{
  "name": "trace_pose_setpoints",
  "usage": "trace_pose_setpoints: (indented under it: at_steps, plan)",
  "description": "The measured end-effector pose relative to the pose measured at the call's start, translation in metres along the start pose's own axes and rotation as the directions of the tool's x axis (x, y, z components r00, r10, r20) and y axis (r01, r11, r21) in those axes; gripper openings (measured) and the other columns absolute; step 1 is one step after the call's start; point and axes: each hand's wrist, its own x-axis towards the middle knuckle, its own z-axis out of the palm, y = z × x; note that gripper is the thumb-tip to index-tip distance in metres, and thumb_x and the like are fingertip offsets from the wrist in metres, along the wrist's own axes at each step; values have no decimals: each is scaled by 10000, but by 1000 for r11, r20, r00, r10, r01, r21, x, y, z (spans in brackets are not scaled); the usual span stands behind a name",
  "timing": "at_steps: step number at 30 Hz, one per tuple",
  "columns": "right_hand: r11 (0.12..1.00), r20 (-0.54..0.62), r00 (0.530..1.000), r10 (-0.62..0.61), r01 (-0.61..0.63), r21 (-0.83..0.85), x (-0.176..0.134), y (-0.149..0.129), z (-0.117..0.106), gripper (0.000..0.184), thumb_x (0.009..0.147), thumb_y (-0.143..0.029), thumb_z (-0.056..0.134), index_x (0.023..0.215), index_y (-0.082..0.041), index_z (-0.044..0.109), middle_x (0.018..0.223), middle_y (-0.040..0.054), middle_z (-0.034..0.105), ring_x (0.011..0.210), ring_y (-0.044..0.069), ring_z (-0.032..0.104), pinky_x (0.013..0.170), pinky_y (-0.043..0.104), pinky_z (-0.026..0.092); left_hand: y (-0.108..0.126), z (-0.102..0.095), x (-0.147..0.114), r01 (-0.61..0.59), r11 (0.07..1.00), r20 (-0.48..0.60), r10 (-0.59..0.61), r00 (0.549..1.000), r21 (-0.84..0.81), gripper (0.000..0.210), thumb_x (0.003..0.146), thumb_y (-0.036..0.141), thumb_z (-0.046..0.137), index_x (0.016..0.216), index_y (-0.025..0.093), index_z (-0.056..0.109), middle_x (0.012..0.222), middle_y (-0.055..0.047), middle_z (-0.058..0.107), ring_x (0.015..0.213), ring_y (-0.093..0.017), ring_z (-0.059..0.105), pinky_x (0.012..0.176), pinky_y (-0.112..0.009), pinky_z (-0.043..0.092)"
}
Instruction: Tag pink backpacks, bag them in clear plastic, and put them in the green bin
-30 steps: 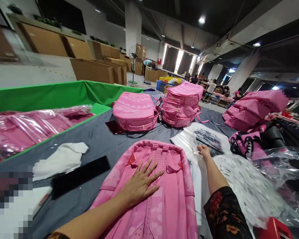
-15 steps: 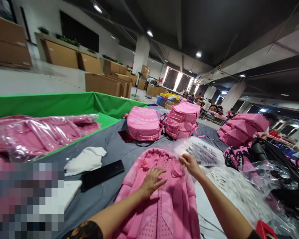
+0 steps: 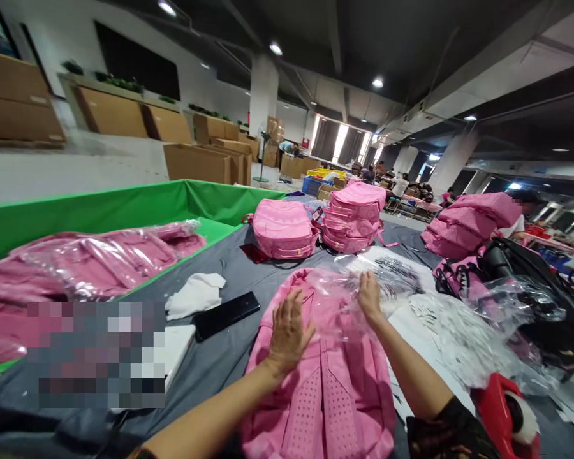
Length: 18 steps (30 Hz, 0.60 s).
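Observation:
A pink backpack [image 3: 316, 382] lies in front of me with its perforated shoulder straps facing up. Across its upper part spreads a thin, crumpled clear plastic bag [image 3: 335, 303]. My left hand [image 3: 287, 335] is over the backpack's left side, fingers stretched out and thumb apart, at the edge of the plastic. At the upper right of the backpack, my right hand [image 3: 369, 296] has its fingers closed on the plastic bag; the exact grip is partly hidden.
Left of the backpack are a black phone [image 3: 227, 315] and a white cloth [image 3: 196, 294]. Bagged pink backpacks lie in a green-lined bin [image 3: 210, 191]. More pink backpacks [image 3: 354, 217] stand behind. Right are plastic bags [image 3: 449, 331] and a red tape dispenser [image 3: 500, 414].
The clear plastic has come over the upper backpack, covering it between my hands. My left hand has lifted its fingers upward. The view has shifted, bringing the red tape dispenser further into sight.

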Motion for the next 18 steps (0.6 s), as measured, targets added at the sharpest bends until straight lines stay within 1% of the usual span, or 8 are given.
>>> trace_pose_setpoints:
  at_steps: [2,3,6,9,11,12,15,18]
  plan:
    - [996,58,995,-80,82,-20,-13,-12,3,360,982,-523,327,784,-249,450,658,-17,502,596,169,485,602,287,377,15,-4,12,-293,929,-45,311,949,226,560,829,183,626,1379,176,518,1465,-175,518,1400,-312,427,1160,-500,293]
    - [991,101,987,-125,129,-31,-23,-17,3,350,983,-514,355,813,-240,491,666,-16,521,599,167,501,607,282,370,19,-4,21,-353,884,-24,378,925,306,582,841,173,624,1410,162,501,1450,-187,534,1389,-322,440,1163,-507,280]
    - [904,269,906,-327,383,-191,-55,-24,-7,312,968,-505,489,986,-211,593,708,-6,592,627,162,559,591,263,341,12,-4,46,-342,838,80,342,936,425,404,867,155,588,1269,137,626,1142,-161,708,1145,-324,603,1082,-513,342]
    - [631,417,797,-437,602,-490,-76,-9,-34,255,945,-350,593,1151,-200,604,882,50,673,738,175,609,589,255,349,-14,-9,55,-333,829,127,310,942,449,206,904,183,537,1012,169,711,934,-112,728,955,-297,641,1010,-508,379]
    - [520,413,831,-372,555,-649,-82,12,-55,186,922,-169,580,1095,-208,635,926,71,687,779,179,611,600,258,364,-27,-13,50,-355,824,115,340,933,441,219,902,168,502,970,175,710,913,-103,718,908,-282,643,988,-495,391]
    - [513,378,871,-314,491,-704,-83,24,-65,188,907,-105,559,1031,-211,650,911,71,689,776,179,610,602,260,367,-31,-15,46,-359,832,108,347,932,424,235,895,154,484,966,176,707,897,-95,713,880,-272,645,973,-483,402]
    - [664,155,982,-107,187,-724,-83,60,-90,153,918,-135,528,936,-222,653,912,55,697,765,175,625,594,255,379,-34,-19,32,-293,907,83,281,956,302,252,905,188,445,927,186,696,862,-74,706,819,-242,652,905,-424,445]
    - [830,-16,996,84,-79,-553,-86,85,-108,182,956,-284,468,910,-213,629,876,41,692,721,177,645,607,256,421,-34,-19,26,-79,987,30,76,997,137,281,913,345,452,935,200,691,826,-55,677,751,-223,642,783,-355,489]
